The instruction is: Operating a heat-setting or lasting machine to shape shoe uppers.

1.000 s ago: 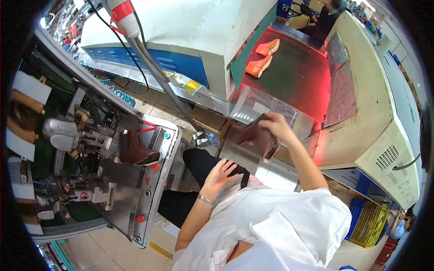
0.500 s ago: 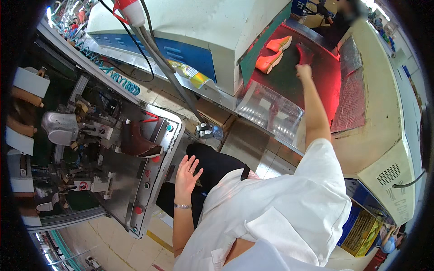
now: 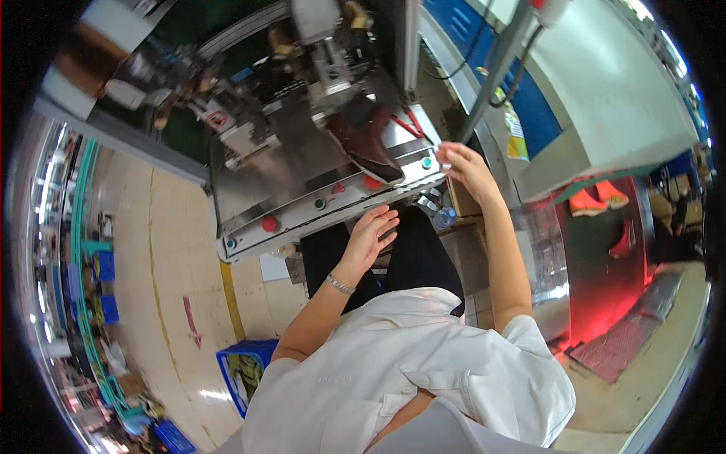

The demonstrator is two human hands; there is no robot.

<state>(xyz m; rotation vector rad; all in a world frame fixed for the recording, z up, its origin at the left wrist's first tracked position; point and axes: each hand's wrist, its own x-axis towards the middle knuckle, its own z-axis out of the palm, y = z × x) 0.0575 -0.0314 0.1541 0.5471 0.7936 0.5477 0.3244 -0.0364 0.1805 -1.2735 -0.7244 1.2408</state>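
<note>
At a steel-topped table (image 3: 265, 181), the left hand (image 3: 368, 240) hangs empty, fingers loosely curved, near the front edge. Just beyond, a brown boot (image 3: 363, 140) lies on the table, its toe beside a red button (image 3: 372, 183); a careless tug could press that button or tip the boot off the edge. The boot looks smooth and leather-like, with a curved shaft and a pale-edged sole. The right hand (image 3: 470, 170), also holding nothing, its fingers bent, is near a teal button (image 3: 426, 163), which a stray brush might trigger. At right, smooth orange shoes (image 3: 586, 203) and a second boot (image 3: 622, 240) rest on a flat, red-lit belt (image 3: 578, 284), liable to scuff should they slide together.
</note>
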